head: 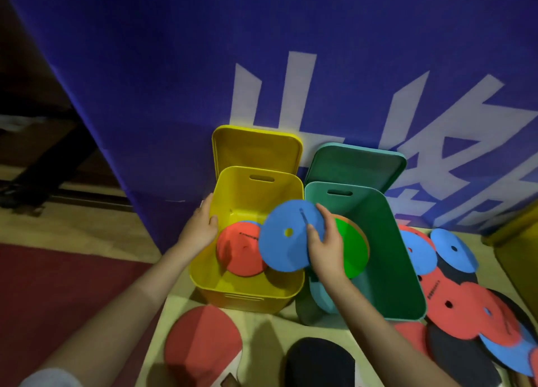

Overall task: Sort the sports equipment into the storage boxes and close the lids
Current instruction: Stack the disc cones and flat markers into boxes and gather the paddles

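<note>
My right hand [326,246] grips a blue flat disc [286,238] with a centre hole, held tilted over the gap between the two boxes. My left hand [201,226] grasps the left rim of the open yellow box [247,295]. A red disc [241,251] lies inside it, with a blue one partly hidden underneath. The open green box [407,284] stands to the right and holds a green disc [350,251] over an orange one. Each box's lid leans upright behind it: the yellow lid [256,147] and the green lid [355,165].
A pile of red and blue discs [454,293] and black paddles lies right of the green box. A red paddle [203,343] and a black paddle [320,363] lie in front. A blue banner [262,51] stands behind. A yellow object [518,246] sits at the far right.
</note>
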Demonstrator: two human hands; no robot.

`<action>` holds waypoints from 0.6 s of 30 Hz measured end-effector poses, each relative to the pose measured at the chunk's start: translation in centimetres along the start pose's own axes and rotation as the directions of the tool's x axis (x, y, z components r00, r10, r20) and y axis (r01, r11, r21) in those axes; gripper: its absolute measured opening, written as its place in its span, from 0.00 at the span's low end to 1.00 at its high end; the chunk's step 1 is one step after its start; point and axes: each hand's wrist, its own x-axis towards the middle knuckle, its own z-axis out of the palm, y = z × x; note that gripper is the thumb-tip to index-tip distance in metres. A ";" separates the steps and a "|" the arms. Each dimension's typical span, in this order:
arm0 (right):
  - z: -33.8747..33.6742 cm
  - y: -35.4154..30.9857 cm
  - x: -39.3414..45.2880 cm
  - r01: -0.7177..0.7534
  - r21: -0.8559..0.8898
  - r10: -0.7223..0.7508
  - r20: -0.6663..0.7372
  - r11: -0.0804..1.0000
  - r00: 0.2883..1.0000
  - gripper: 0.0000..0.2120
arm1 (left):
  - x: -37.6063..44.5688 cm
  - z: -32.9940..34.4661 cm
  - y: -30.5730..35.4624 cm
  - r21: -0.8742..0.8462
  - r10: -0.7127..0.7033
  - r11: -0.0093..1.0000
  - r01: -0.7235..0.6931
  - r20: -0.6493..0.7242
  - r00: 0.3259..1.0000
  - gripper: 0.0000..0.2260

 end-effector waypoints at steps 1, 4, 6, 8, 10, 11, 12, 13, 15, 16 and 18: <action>1.2 -0.5 0.9 0.024 -0.027 -0.023 0.039 0.999 0.999 0.21 | 0.0 0.0 -0.4 -0.023 -0.007 1.000 0.007 0.011 1.000 0.25; 5.2 -1.5 3.5 0.069 -0.124 -0.051 0.144 0.990 0.988 0.22 | 0.2 0.1 -0.8 -0.068 -0.019 0.998 0.016 -0.047 0.999 0.22; 8.0 -1.7 4.6 0.038 -0.174 0.000 0.210 0.984 0.978 0.23 | 0.2 0.3 -0.9 -0.094 -0.016 0.996 0.010 -0.063 0.998 0.22; 10.4 -0.8 5.4 -0.039 -0.225 0.099 0.264 0.974 0.959 0.24 | 0.2 0.4 -1.0 -0.105 -0.019 0.994 0.012 -0.065 0.998 0.22; 12.3 0.8 5.7 -0.123 -0.262 0.200 0.293 0.957 0.935 0.25 | 0.3 0.3 -1.3 -0.114 -0.016 0.993 0.009 -0.068 0.998 0.22; 13.0 1.7 5.7 -0.158 -0.272 0.238 0.293 0.949 0.926 0.25 | 0.4 0.3 -1.4 -0.124 -0.011 0.992 0.001 -0.075 0.997 0.22; 13.6 2.7 5.7 -0.193 -0.280 0.273 0.285 0.941 0.919 0.26 | 0.4 0.3 -1.5 -0.134 -0.005 0.991 -0.006 -0.086 0.996 0.22; 14.1 3.6 5.7 -0.226 -0.284 0.304 0.268 0.932 0.914 0.26 | 0.3 0.4 -1.6 -0.139 -0.002 0.990 -0.012 -0.097 0.995 0.22; 14.3 4.9 5.6 -0.282 -0.296 0.352 0.219 0.913 0.910 0.24 | 0.3 0.6 -1.6 -0.141 -0.002 0.990 -0.014 -0.114 0.994 0.22; 14.1 5.5 5.6 -0.298 -0.304 0.366 0.200 0.905 0.909 0.23 | 0.3 0.7 -1.6 -0.143 -0.001 0.990 -0.016 -0.118 0.993 0.22; 13.8 7.0 5.7 -0.321 -0.327 0.395 0.191 0.889 0.898 0.21 | 0.4 0.9 -1.7 -0.155 0.003 0.988 -0.021 -0.120 0.993 0.22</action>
